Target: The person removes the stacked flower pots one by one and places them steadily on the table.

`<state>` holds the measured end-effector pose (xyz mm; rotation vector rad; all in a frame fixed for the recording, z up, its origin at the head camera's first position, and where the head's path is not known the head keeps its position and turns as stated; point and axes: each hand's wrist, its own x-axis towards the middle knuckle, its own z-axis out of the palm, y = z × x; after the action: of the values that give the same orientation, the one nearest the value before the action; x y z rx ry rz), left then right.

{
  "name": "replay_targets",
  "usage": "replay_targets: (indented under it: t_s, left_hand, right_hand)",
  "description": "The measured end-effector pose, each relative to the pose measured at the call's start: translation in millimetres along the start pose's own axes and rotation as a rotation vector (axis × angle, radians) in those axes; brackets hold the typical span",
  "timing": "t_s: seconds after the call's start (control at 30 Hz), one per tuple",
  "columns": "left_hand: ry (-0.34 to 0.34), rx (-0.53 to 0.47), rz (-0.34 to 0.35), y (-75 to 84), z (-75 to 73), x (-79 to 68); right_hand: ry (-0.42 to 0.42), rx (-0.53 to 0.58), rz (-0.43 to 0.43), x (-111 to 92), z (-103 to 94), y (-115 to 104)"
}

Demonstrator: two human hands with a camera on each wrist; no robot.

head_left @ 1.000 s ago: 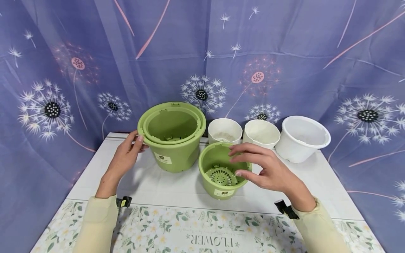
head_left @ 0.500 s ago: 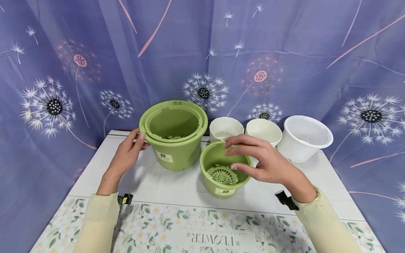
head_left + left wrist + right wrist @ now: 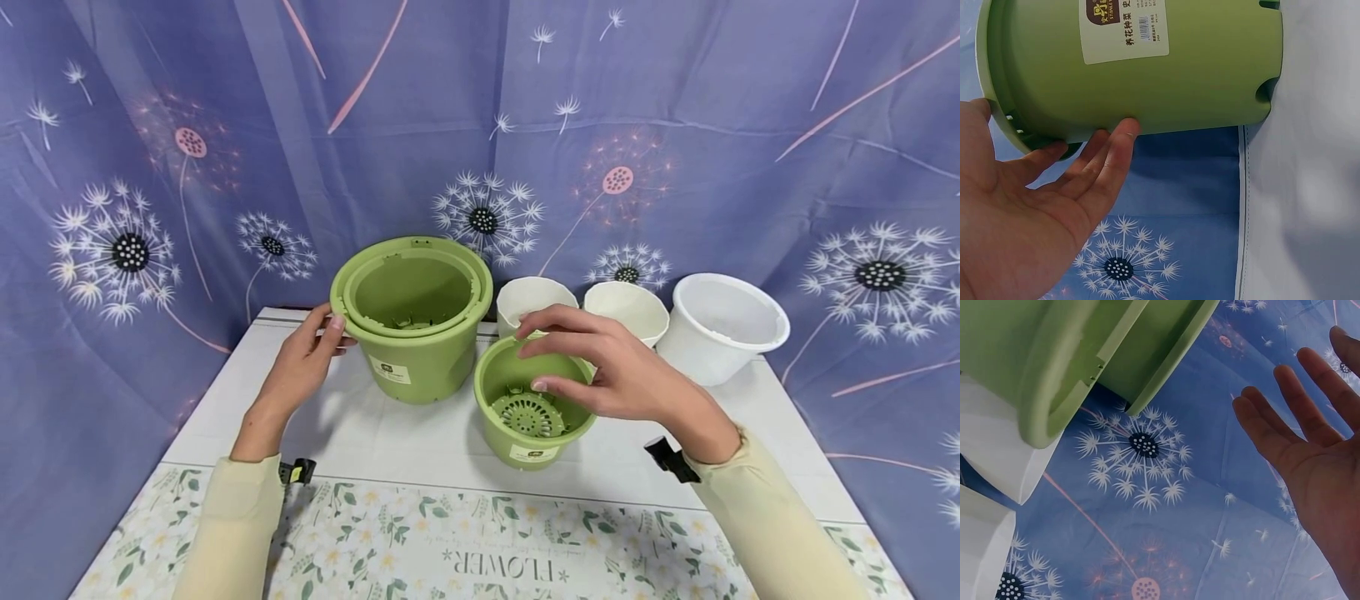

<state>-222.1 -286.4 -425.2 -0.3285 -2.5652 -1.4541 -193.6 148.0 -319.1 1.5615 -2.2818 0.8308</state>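
At the left of the head view stands a large green flowerpot (image 3: 442, 367) with another green flowerpot (image 3: 412, 287) nested inside. My left hand (image 3: 296, 367) holds the large pot's left rim, thumb on the edge and fingers beneath it against the side. The left wrist view shows fingertips (image 3: 1129, 127) touching the wall below the rim. A small green flowerpot (image 3: 498, 429) with a slotted bottom stands upright to the right. My right hand (image 3: 622, 367) hovers over its right side, fingers spread and slightly bent, holding nothing. In the right wrist view that hand (image 3: 1319, 462) is apart from the pots.
Behind the small green pot stand two cream pots (image 3: 637, 308), the left one partly hidden. A larger white pot (image 3: 686, 354) is at their right. The white table (image 3: 382, 442) has a floral front strip (image 3: 360, 533). A blue dandelion curtain (image 3: 420, 100) hangs behind.
My right hand has moved slightly left and up above the small green flowerpot. The left hand keeps its place on the large pot's rim. The head view shifted a little.
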Motion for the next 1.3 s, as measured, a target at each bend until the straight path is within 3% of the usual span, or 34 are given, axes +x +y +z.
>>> replay_targets:
  t_s: [0.63, 1.3]
  left_hand:
    - [-0.013, 0.000, -0.004, -0.5, 0.2, -1.1]
    - [-0.016, 0.012, -0.007, -0.7, -0.3, -0.6]
  right_hand:
    - [-0.062, 0.042, -0.035, 32.7, 7.6, 0.4]
    - [-0.093, -0.014, -0.081, 60.0, 16.3, 1.4]
